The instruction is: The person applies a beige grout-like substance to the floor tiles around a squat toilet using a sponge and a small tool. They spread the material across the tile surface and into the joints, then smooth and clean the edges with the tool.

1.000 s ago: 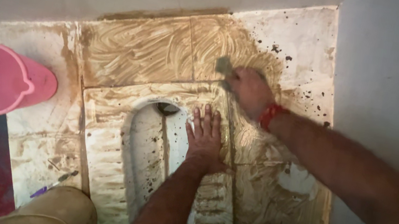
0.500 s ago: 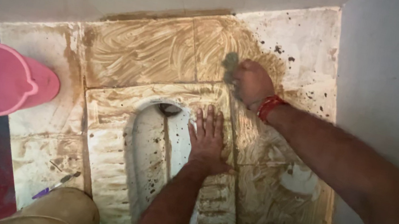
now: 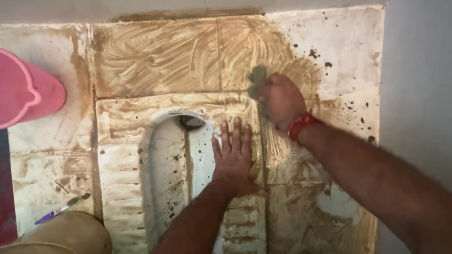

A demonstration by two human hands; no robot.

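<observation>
I note the right hand [image 3: 280, 100] clenched on a grey pad [image 3: 257, 77] at the floor's far right corner. The left hand [image 3: 233, 154], fingers spread flat, braces on the pan [image 3: 128, 129] rim; the wet film could make it slip.

Dim, warm indoor light, brightest on upper wall; lower left floor falls into deep shadow. Soft overall focus, right hand [image 3: 280, 100] motion-blurred, compression smear, no glare.
</observation>
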